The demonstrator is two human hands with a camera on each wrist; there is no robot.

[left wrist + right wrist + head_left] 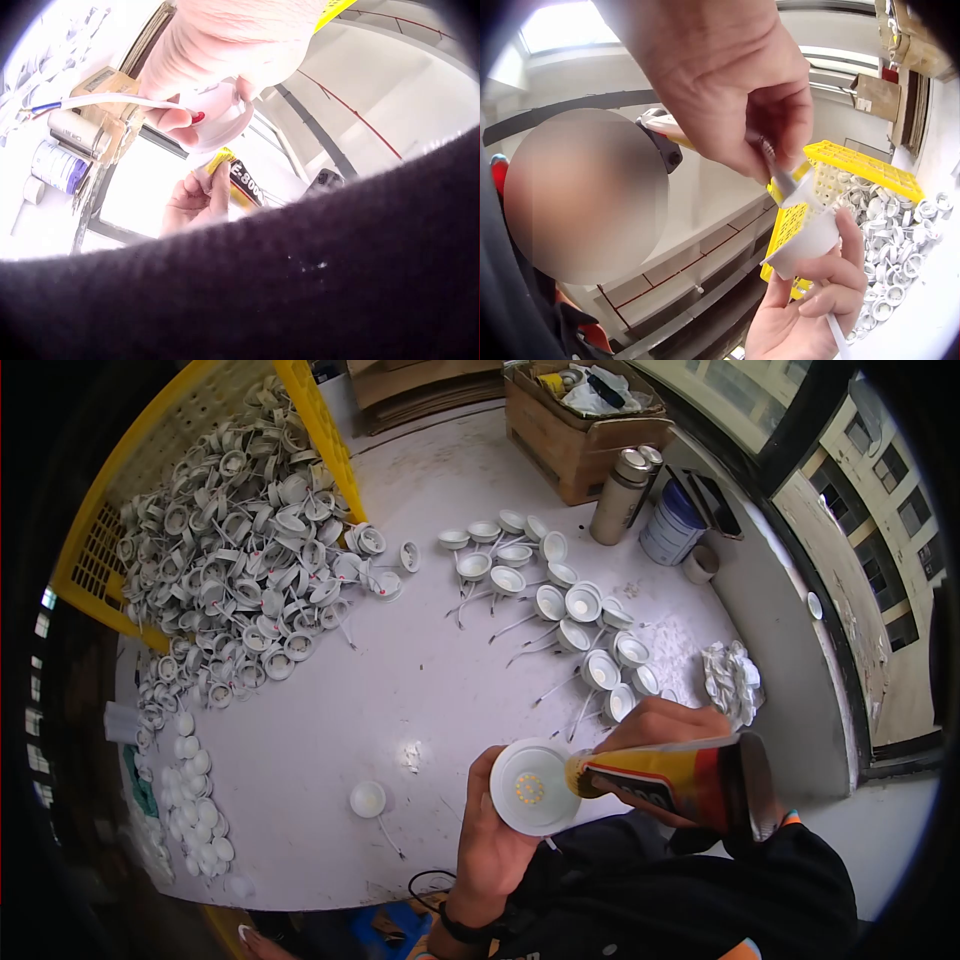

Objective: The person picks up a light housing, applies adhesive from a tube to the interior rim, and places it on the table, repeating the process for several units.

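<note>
My left hand (492, 860) holds a white downlight housing (508, 812), its open face turned up and a ring of small yellow LEDs inside. A white cable (112, 98) trails from its back in the left wrist view. In my right hand (650, 726) is a yellow, red and black glue tube (665, 782), lettered "E.8000" in the left wrist view. The tube's tip end overlaps the housing's right rim in the head view. Across the gap, the right wrist view shows the fingers pinching the tube right at the housing (810, 244).
A yellow crate (98, 550) at the left spills many wired housings. More housings (583, 602) stand in rows at centre right; one lamp (368, 798) lies near the front. White round covers (205, 812) line the left edge. A flask (618, 500), bucket (668, 530) and crumpled tissue (732, 682) stand right.
</note>
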